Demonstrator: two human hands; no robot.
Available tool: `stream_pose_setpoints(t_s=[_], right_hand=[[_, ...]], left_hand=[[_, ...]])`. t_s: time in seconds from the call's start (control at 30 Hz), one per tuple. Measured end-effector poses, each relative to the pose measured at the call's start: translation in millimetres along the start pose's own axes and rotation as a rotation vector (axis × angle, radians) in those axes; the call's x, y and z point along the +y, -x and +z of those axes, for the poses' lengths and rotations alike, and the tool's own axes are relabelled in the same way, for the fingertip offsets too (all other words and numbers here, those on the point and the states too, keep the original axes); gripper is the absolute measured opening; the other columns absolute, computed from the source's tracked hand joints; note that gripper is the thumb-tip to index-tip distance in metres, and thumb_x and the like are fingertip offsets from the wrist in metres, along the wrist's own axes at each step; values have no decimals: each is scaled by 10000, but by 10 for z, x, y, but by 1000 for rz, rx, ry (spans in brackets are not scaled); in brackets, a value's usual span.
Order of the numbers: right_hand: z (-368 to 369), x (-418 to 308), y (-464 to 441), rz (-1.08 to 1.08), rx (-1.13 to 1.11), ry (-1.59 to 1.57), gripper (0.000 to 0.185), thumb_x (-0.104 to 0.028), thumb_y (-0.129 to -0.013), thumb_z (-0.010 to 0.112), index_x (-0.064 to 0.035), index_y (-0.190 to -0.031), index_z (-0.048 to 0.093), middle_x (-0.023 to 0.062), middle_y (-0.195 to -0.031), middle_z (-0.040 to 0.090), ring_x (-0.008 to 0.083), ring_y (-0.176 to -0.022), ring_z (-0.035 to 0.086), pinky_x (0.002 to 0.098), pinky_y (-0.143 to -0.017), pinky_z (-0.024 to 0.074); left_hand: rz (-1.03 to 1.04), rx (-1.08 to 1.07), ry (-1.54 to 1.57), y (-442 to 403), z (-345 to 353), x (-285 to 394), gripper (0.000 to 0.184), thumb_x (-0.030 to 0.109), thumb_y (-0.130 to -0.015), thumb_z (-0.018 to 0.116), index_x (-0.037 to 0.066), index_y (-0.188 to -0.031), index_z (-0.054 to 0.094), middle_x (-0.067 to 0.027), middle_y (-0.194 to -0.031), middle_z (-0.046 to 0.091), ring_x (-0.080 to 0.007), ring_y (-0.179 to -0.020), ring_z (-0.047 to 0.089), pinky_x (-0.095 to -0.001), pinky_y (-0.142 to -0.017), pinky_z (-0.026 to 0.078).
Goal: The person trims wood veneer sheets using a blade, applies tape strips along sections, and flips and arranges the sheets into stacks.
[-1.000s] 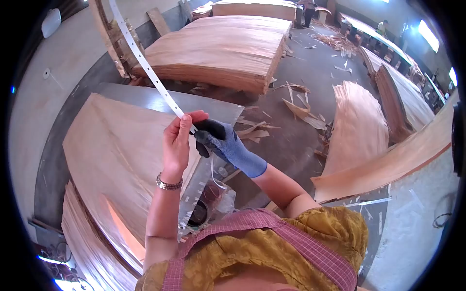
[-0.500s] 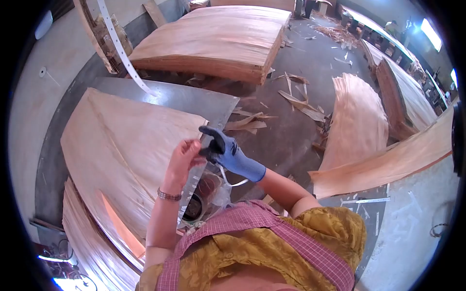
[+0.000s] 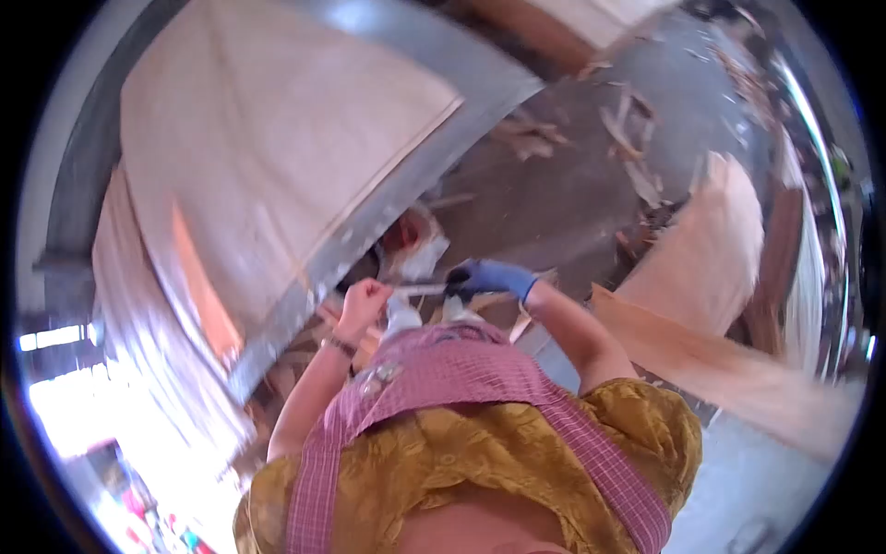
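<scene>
A narrow white strip (image 3: 423, 290) spans the gap between my two hands, in front of the apron; motion blur softens its edges. My left hand (image 3: 366, 303), bare with a band at the wrist, has its fingers curled closed at the strip's left end. At the other end is my right hand (image 3: 491, 278), in a blue glove with dark fingertips, closed around the strip. Left of the hands, a large pale sheet of wood veneer (image 3: 286, 120) lies on a grey metal-edged table (image 3: 369, 217).
Beyond my hands, a bag or container with reddish contents (image 3: 413, 235) stands by the table edge. Veneer scraps (image 3: 637, 138) litter the floor. To the right are a curved veneer stack (image 3: 706, 249) and a long veneer sheet (image 3: 701, 355).
My view has tipped down and swung. My hands, close together over the table corner before, are now lower and apart, with the white strip stretched between them instead of looping down.
</scene>
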State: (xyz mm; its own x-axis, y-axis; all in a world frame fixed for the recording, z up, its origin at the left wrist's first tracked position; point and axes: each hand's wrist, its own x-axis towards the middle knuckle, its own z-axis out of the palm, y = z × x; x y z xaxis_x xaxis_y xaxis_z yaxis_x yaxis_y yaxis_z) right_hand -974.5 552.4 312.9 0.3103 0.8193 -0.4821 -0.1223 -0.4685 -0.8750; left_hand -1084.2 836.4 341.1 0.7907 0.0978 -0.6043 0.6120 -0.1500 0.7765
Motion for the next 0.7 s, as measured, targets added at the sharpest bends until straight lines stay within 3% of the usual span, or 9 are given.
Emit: stream_pose_setpoints(t_s=[0.03,0.1,0.23,0.33,0.4,0.5,0.53,0.6,0.7], right_hand=[[-101,69,29,-9,52,253,264,-261,-867,618,-70,-1046,653,51,-836,676,104,-711,591,303,-698,487],[-250,330,-158,161,0,177,276,-279,-829,654,-78,-1017,664,99,-821,679,203,-724,637,346,-719,501],[-357,194,-561,167,601,1016,528,-456,-815,602,-121,-1219,546,163,-1283,512,369,-1184,466,542,-996,330],[63,-52,-855,112,833,1108,703,-496,-792,604,-165,-1378,400,178,-1427,334,417,-1327,264,613,-1070,146],[521,32,-1162,-50,657,1117,728,-487,-801,600,-154,-1405,367,200,-1444,298,408,-1364,192,603,-1098,85],[1037,15,-1614,-222,494,878,729,-378,-793,647,-131,-1409,348,179,-1458,297,398,-1358,218,581,-1094,128],[1100,-81,-1698,-213,455,845,707,-339,-805,639,-107,-1406,346,171,-1454,312,372,-1340,263,528,-1108,168],[1381,262,-1888,-370,705,260,664,-243,-788,653,-54,-1362,379,200,-1327,449,336,-1227,428,382,-1029,350],[1353,322,-2012,-89,567,1199,687,-368,-799,572,-68,-1380,363,163,-1391,385,333,-1297,336,476,-1070,247]], left_hand=[[-2,130,-66,-50,4,-321,167,182,-829,681,23,-792,645,-1,-670,602,-60,-568,512,-229,-481,395],[-106,218,191,-131,47,-929,190,198,-812,703,14,-786,663,12,-658,599,-54,-568,507,-228,-497,394],[-259,539,125,-464,93,-1112,266,251,-778,744,7,-868,691,-17,-717,642,-81,-629,536,-267,-573,439],[-205,756,-34,-757,-7,-1051,361,323,-757,745,11,-932,694,-114,-868,688,-220,-787,632,-342,-736,481],[-186,788,-152,-1029,-123,-1385,529,420,-737,722,9,-1061,649,-176,-1055,658,-366,-967,618,-384,-861,475],[-436,737,-497,-1010,-142,-1065,619,445,-752,675,19,-1189,573,-160,-1181,609,-350,-1067,575,-373,-928,444],[-281,908,-727,-1299,-105,-1904,627,417,-768,625,32,-1251,520,-157,-1252,563,-323,-1157,515,-374,-1006,379],[-148,604,-764,-1339,-144,-1947,572,359,-781,575,45,-1254,503,-146,-1268,532,-289,-1212,447,-377,-1041,314],[-42,487,-632,-1281,-162,-1999,499,319,-787,579,41,-1194,498,-132,-1198,523,-271,-1140,448,-367,-986,327]])
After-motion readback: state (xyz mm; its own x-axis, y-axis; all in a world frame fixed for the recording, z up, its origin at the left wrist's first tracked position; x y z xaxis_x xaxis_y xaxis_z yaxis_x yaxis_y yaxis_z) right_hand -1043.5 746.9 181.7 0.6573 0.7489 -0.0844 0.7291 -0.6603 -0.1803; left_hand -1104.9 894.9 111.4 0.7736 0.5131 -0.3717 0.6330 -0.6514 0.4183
